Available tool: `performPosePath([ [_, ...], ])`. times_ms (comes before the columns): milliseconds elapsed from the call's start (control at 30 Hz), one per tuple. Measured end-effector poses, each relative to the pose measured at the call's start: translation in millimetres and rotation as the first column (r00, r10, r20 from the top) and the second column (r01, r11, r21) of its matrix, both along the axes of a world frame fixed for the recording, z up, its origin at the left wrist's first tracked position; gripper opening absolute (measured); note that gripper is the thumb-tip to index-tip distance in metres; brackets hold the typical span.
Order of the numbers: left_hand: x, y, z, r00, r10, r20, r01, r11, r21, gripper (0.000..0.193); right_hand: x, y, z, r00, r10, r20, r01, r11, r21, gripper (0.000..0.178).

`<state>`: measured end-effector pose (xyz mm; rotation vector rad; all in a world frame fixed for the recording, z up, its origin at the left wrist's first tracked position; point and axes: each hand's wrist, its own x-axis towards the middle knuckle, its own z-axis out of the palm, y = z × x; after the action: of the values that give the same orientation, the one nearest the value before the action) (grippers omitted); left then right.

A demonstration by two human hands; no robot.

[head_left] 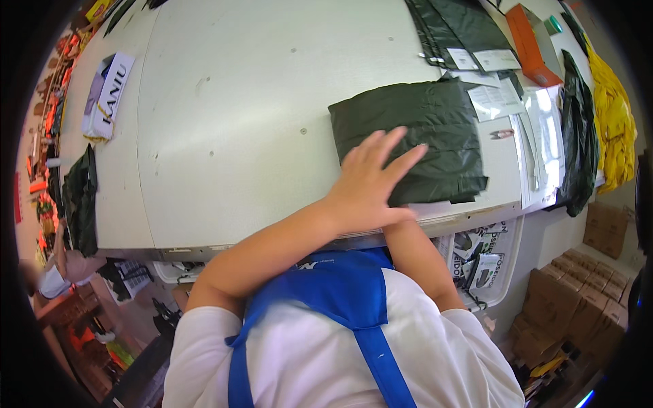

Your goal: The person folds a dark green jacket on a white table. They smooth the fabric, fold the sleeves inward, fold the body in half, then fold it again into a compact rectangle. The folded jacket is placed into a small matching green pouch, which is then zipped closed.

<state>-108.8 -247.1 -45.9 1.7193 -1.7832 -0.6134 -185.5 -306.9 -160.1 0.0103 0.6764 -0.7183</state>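
A dark green plastic package (408,115), flat and wrinkled, lies near the table's front edge. Across its near left part rests my left hand (371,170), fingers spread and nothing gripped in them. My right forearm (425,262) reaches up to the table edge just below the package. The right hand itself is hidden behind my left hand and the package, so its fingers do not show. To the package's right lie printed paper sheets (495,102) and a small pair of thread snips (502,134).
Dark plastic bags (459,30) and an orange box (534,47) lie at the far right. A white-and-purple box (109,95) sits at left. A white bin (507,272) with packets stands below the table edge, near stacked cartons (571,299). Another person (61,272) is at far left.
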Motion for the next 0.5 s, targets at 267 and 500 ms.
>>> performPosePath([
  [267,-13,19,-60,0.981,0.029,0.193,-0.061,0.985,0.159,0.091,-59,7,27,0.946,0.186,-0.264,-0.203,0.978,-0.04,0.05],
  [500,-21,36,-91,0.979,0.201,0.036,-0.204,0.971,0.128,0.097,-232,-115,81,0.318,-0.163,-0.934,-0.845,0.399,-0.357,0.029],
])
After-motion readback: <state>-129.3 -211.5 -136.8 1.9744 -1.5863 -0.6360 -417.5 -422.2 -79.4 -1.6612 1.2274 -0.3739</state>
